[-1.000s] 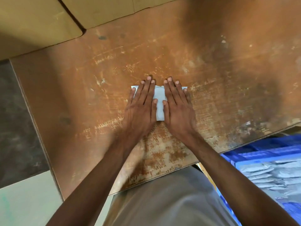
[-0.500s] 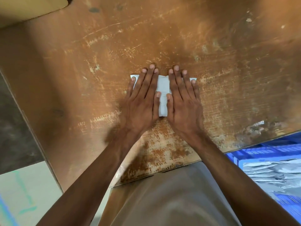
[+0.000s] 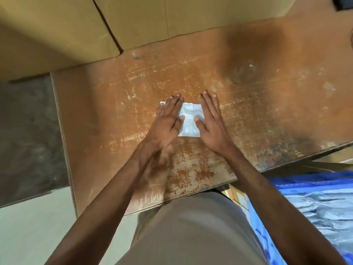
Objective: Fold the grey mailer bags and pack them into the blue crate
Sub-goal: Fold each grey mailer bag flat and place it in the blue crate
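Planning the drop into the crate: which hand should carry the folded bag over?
Right, probably. The right hand lies on the folded bag on the same side as the blue crate; the left hand is farther away.

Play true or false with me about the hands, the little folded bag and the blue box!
1. Both hands lie flat on the folded mailer bag. True: the left hand and the right hand press it with straight fingers.
2. The folded bag is already inside the blue crate. False: it lies on the wooden table; the blue crate sits lower, to the person's right.
3. The crate already holds grey bags. True: crinkled grey bags show inside it.
4. The right hand is lifting the bag in a pinching grip. False: its fingers are straight and flat.
5. Cardboard boxes stand at the table's far edge. True: the cardboard boxes are there.
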